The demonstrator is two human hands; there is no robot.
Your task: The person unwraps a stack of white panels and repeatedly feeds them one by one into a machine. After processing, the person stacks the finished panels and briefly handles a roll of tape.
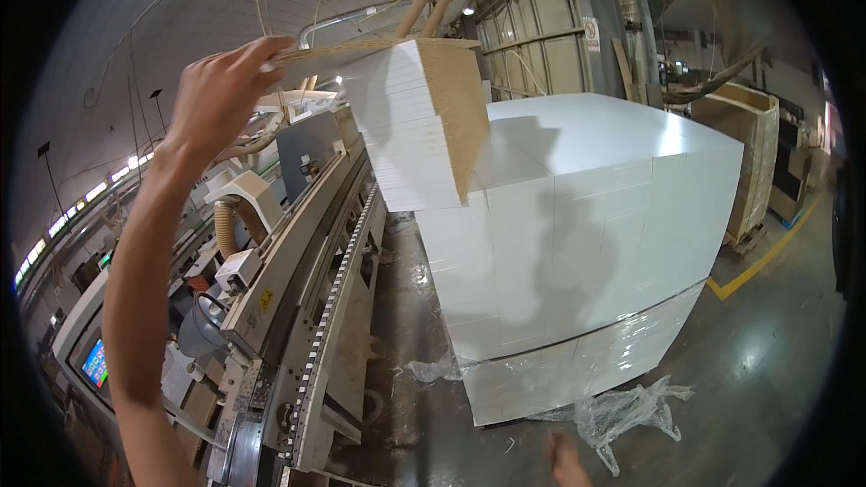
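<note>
Head view is showing, at far left, a colour control screen [95, 362] that is glowing beside a long panel-processing machine [280, 271]. Above it the left hand [224, 86] is reaching up, its fingers apparently clamping the left end of a thin brown top board [361, 45]. That board is lying across the small stack of white-edged panels [397, 135] and jutting out leftward past it. The small stack is standing at the left end of the near top edge of the large white panel stack [649, 234], covering that corner. For a sound grip, the fingers should probably be pressing evenly from above and below, well clear of the sharp corner, and bringing the board off level so that the panels underneath are not being dragged askew.

Farther right, the right hand [564, 460] is hanging low and blurred, well apart from the board; whether its fingers are apart or together, I cannot tell. Supporting the board's free end with it would likely be steadier than leaving one hand bearing everything. Loose clear film [631, 419] is lying on the floor [731, 397] by the large stack's lower edge, so feet should be staying clear of it.
</note>
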